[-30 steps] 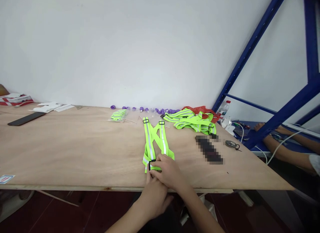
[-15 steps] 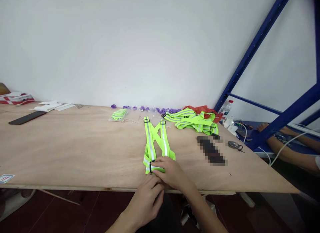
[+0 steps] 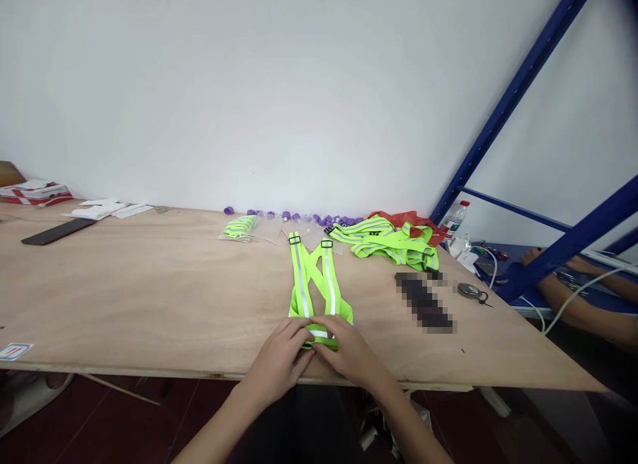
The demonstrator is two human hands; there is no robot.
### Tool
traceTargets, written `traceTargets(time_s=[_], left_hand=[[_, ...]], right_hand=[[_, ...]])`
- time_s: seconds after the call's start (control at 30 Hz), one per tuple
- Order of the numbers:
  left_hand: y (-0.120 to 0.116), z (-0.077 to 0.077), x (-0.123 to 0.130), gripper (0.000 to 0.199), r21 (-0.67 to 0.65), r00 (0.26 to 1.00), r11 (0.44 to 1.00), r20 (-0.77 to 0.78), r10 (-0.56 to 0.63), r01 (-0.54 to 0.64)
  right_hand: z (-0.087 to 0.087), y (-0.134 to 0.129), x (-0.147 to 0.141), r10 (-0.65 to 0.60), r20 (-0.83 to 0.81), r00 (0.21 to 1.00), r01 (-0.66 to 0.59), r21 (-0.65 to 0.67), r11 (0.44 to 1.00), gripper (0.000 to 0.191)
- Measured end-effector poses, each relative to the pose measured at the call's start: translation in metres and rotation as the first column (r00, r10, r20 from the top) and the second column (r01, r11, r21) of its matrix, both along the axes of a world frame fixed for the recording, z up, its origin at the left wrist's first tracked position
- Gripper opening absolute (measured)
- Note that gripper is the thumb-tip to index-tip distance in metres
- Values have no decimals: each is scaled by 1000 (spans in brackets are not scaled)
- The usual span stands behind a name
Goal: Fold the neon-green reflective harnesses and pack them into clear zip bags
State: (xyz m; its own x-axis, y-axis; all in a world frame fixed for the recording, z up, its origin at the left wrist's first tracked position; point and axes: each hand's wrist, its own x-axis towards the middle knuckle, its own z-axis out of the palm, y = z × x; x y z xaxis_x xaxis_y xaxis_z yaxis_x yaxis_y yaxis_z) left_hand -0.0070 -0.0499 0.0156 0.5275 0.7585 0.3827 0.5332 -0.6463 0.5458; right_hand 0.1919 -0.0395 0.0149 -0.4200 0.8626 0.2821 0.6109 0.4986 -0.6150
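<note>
A neon-green harness vest (image 3: 313, 272) with silver reflective stripes lies on the wooden table (image 3: 164, 298), its shoulder straps pointing to the wall. Two black buckles show at its far end. My left hand (image 3: 285, 354) pinches the lower left of the waist band. Close beside it, my right hand (image 3: 346, 348) grips the same band from the right, thumb below and fingers on top. The fingertips of both hands nearly meet, and they cover the band's front buckle.
Behind the vest lie a bagged green vest (image 3: 240, 227) and several purple rolls (image 3: 339, 221). More green vests (image 3: 399, 244) on red cloth lie right, near a bottle (image 3: 456, 218) and blue frame (image 3: 503, 105). Another person's arm (image 3: 573, 304) shows far right.
My left hand has moved up from below the table edge onto the band. My right hand has shifted slightly right and down, and the band's near edge is now bunched between them.
</note>
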Motion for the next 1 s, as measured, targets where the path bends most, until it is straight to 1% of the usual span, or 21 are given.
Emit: traceTargets(time_s=[0.07,0.13,0.2,0.3,0.5,0.63,0.73,0.83,0.93,1.0], left_hand=[[3,3,-1,16,-10,1000,1000,-27,-9,9],[7,5,-2,19,-15,998,1000,-52,-20,19],[10,5,-3,20,-20,997,1000,-67,-25,24],[13,4,-4,13,-34,997,999,-75,-30,27],[14,2,-4,8,-30,996,999,-90,-25,22],[15,0,-5,5,-22,995,999,-92,-35,33],[16,-1,-7,6,-9,996,999,-74,-47,47],[15,-2,-8,7,2,998,999,-56,-41,41],[14,-2,-8,7,9,998,1000,-52,-27,27],[13,-3,-8,6,14,998,1000,-51,-23,23]], right_hand=[[0,-1,2,9,-7,1000,-9,8,1000,37],[0,-2,5,41,8,999,-41,54,998,32],[0,-3,9,63,56,996,-69,112,991,28],[2,-5,17,51,145,988,-75,163,984,28],[10,-5,29,69,204,976,-82,54,995,33],[12,-3,32,86,231,969,-107,78,991,38],[8,-2,35,88,249,965,-122,121,985,39],[-1,-3,40,73,253,965,-127,207,970,36],[-10,-4,44,37,233,972,-105,285,953,31],[-15,-5,46,26,222,975,-94,302,949,29]])
